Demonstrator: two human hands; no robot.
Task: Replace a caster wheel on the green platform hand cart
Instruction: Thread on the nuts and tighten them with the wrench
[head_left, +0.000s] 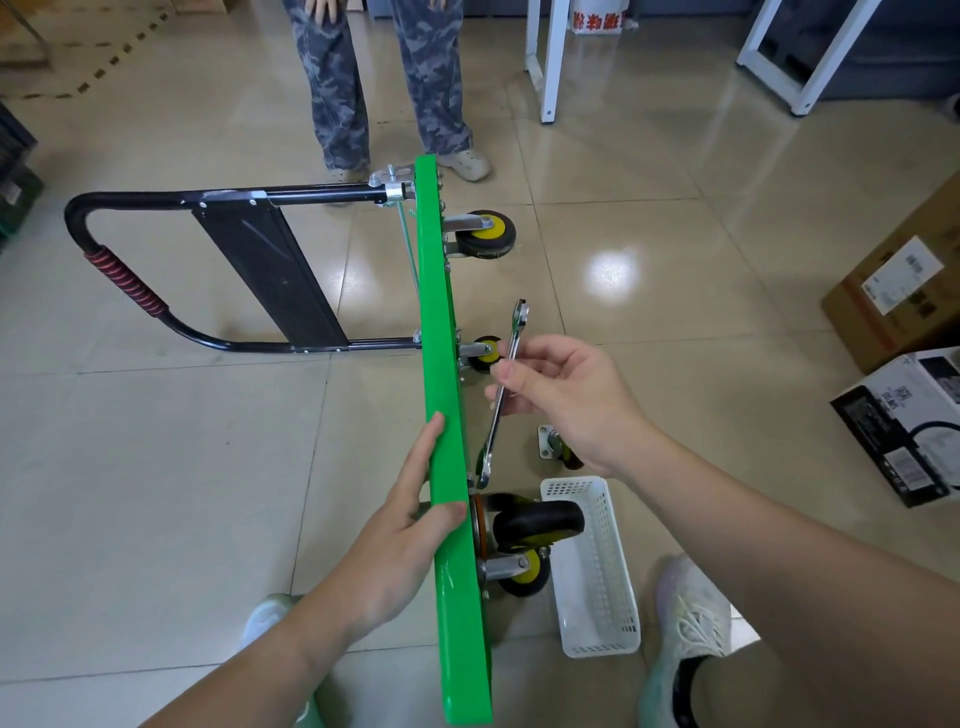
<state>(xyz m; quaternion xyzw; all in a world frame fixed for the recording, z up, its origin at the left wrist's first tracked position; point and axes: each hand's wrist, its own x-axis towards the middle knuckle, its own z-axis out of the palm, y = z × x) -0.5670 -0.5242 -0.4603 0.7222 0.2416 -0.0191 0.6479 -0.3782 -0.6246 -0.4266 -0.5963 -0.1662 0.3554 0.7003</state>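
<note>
1. Pinched between thumb and fingertips of the right hand (566, 400) is a metal wrench (506, 384), gripped at mid-shaft. The tool stands nearly upright, with its lower end close to the underside of the cart (441, 332).
2. The left hand (410, 525) rests on the cart's green platform with the fingers extended along its left face and the thumb laid across the narrow edge. Nothing is clamped in this hand.
3. The cart stands on its side on a glossy beige tile floor (156, 467). The platform is upright, and the black handle (208, 270) extends to the left.
4. Four casters project from the right face of the platform:
   - far caster (485, 234), black tyre with yellow hub;
   - middle caster (485, 353), partly hidden behind the wrench;
   - two near casters (540, 522), mounted below the wrench tip.
5. A loose caster (553, 444) lies on the floor, apart from the platform and partly hidden by the right wrist.
6. A white perforated basket (597, 571) sits on the floor just beside the near casters.
7. Room contents:
   - brown cardboard box (893, 291) at the right edge;
   - black-and-white printed carton (904, 426) below it;
   - white table frames (550, 57) at the top;
   - a second person in camouflage trousers (337, 88) standing beyond the cart.
8. Both forearms enter from the bottom of the view, one on each side of the platform. The right wrist is bent inward toward the wheel side.
</note>
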